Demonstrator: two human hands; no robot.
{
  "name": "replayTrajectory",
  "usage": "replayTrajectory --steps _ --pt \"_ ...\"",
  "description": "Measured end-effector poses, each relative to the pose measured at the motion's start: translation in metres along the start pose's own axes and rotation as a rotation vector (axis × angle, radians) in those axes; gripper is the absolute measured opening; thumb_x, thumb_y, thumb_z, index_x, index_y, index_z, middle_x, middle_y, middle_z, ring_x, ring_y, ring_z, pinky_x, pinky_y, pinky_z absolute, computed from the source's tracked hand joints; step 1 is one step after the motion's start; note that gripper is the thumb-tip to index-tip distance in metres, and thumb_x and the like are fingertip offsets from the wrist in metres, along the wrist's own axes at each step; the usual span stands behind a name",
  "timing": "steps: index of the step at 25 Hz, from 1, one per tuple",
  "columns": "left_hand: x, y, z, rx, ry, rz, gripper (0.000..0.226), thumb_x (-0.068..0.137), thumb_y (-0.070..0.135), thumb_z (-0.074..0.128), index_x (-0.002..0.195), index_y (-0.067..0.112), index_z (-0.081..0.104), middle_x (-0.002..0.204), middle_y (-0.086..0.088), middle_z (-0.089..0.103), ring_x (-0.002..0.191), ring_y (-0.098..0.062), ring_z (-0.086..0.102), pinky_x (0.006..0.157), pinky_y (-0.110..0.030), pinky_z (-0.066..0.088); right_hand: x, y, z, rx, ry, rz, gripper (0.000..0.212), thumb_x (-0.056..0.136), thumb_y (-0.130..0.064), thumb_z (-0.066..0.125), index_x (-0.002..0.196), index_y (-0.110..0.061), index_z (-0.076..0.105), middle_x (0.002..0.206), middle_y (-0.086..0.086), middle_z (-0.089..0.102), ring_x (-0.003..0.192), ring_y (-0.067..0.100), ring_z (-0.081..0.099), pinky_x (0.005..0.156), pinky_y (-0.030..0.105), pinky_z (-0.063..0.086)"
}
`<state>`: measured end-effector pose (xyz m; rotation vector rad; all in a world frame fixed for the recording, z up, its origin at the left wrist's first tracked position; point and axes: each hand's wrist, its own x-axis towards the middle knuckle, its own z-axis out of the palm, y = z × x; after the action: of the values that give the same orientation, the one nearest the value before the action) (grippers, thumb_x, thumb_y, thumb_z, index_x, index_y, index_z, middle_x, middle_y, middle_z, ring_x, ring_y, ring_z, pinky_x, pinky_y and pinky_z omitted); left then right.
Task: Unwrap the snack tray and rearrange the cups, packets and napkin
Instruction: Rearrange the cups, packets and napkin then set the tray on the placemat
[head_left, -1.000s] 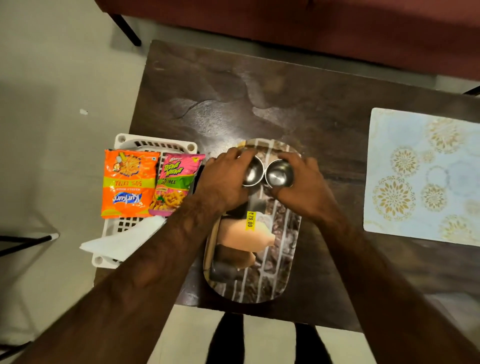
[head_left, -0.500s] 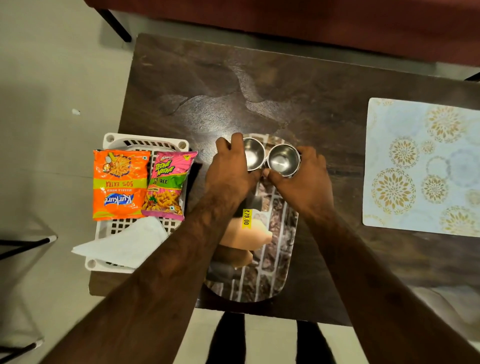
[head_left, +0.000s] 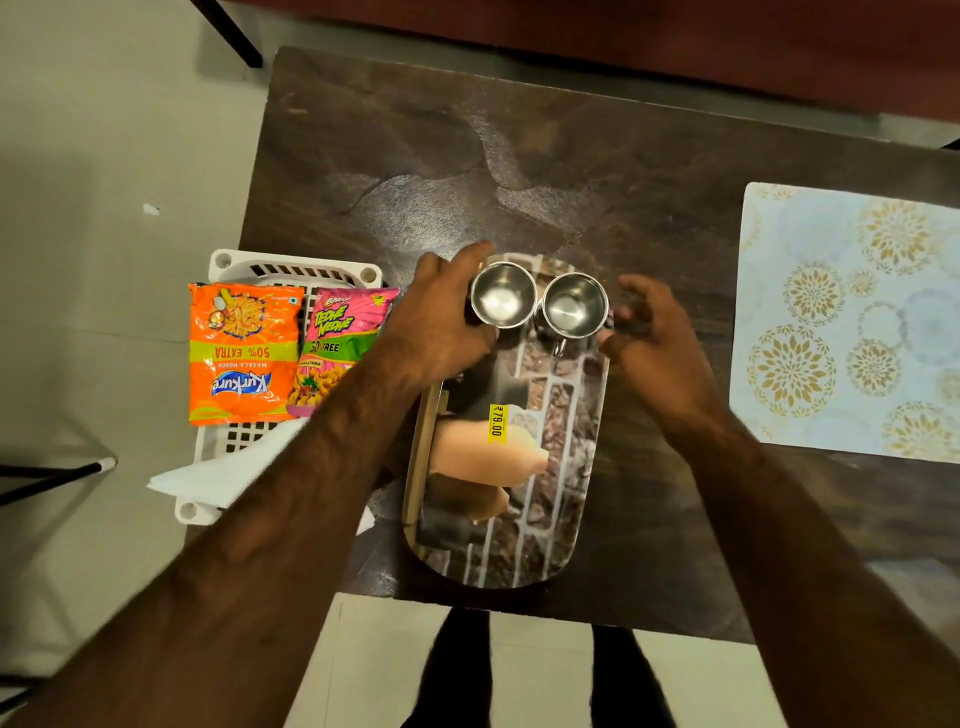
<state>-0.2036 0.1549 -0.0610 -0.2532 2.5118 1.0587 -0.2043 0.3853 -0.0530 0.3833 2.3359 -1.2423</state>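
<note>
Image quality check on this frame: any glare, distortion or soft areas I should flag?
Head view: bright glare inside both steel cups and a pale sheen on the dark table; wide-angle bending curves the table edges and stretches the forearms near the bottom corners; the right hand is slightly motion-soft, the left hand sharper; packet print on the orange packet reads clearly; lighting is dim and warm.

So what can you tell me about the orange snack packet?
The orange snack packet is a shiny, sealed, puffy bag with blue Kurkure lettering, a green "50% EXTRA" band and a picture of twisty snacks. It lies flat and upside down to the camera on the white slatted basket, edge to edge with the pink packet. No hand touches it.
</note>
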Motion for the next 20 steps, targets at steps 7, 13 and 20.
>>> replayTrajectory --steps 7,13,20 --pt "0.01 0.0 0.005 -0.085 0.041 0.04 0.075 0.067 0.019 0.086 0.134 0.033 0.054 0.121 -0.008 0.051 0.105 -0.016 0.055 0.087 -0.017 0.038 0.012 -0.007 0.005 -0.111 -0.059 -0.086 0.06 0.09 -0.029 0.082 0.144 -0.04 0.055 0.144 0.004 0.058 0.124 0.019 0.063 0.11 0.05 0.055" --pt "0.011 -0.001 0.008 -0.088 0.065 0.034 0.073 0.066 0.023 0.088 0.13 0.035 0.055 0.119 -0.006 0.051 0.103 -0.017 0.054 0.086 -0.021 0.04 0.013 -0.008 0.01 -0.09 -0.037 -0.06 0.047 0.098 -0.02 0.073 0.143 -0.028 0.06 0.139 0.0 0.065 0.119 0.015 0.065 0.106 0.049 0.057" --pt "-0.005 0.01 0.003 -0.079 0.038 -0.012 0.08 0.072 0.026 0.084 0.141 0.034 0.045 0.121 -0.004 0.048 0.105 -0.02 0.058 0.088 -0.021 0.041 -0.013 -0.012 0.007 -0.128 0.109 0.01 0.05 0.1 -0.025 0.071 0.147 -0.029 0.053 0.145 0.005 0.054 0.116 0.016 0.059 0.108 0.048 0.054"
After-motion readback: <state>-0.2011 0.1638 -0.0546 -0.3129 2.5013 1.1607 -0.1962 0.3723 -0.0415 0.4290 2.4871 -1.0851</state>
